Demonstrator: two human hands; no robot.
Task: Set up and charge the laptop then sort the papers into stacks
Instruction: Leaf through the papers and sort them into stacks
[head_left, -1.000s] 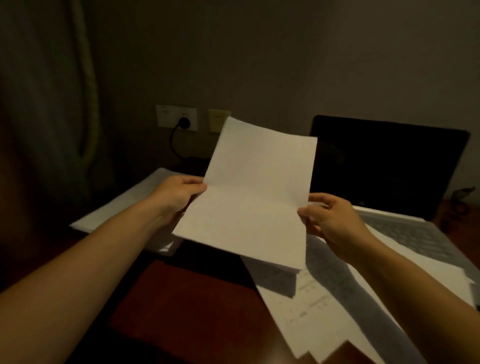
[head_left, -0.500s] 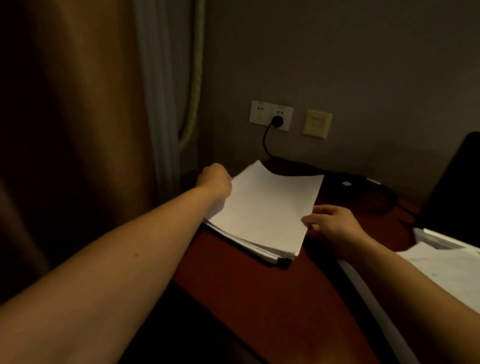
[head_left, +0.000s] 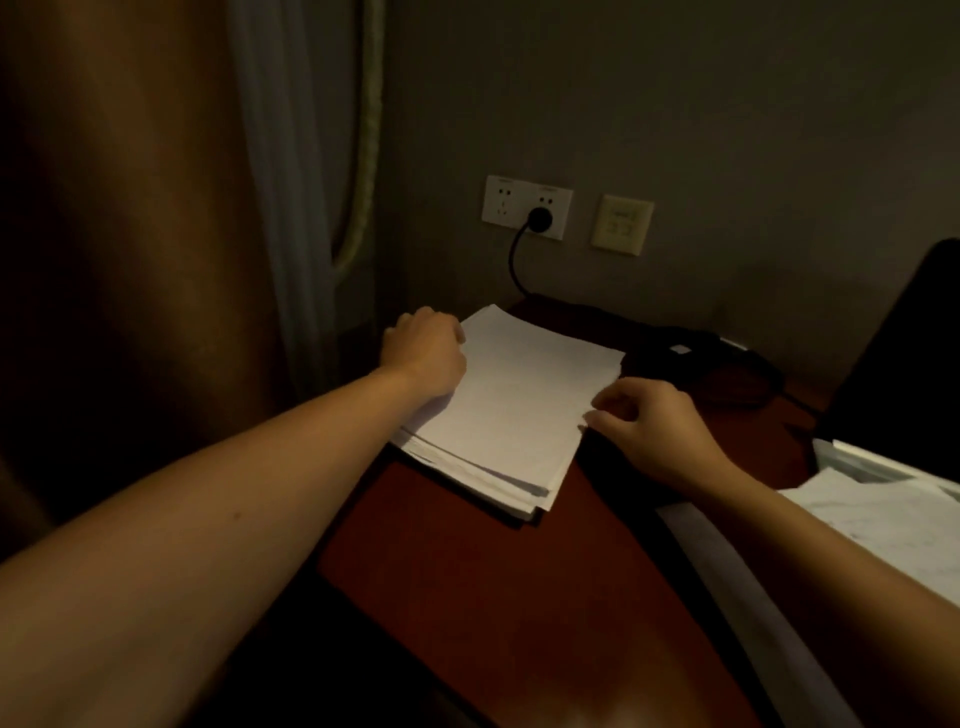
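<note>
The head-worn camera looks forward and down, close over the desk (head_left: 467, 582), facing the wall (head_left: 675, 130).

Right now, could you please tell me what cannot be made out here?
Head view:
Laptop: cut off by the right edge.
Left hand: fingertips hidden behind its own knuckles at the stack.
Loose papers: print too dim and blurred.
Cable: far end lost in shadow.

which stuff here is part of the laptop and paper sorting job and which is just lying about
Job: white paper stack, loose white sheets, black laptop screen, black charger plug, left hand, right hand.
Just there: beige wall plate, brown curtain.
</note>
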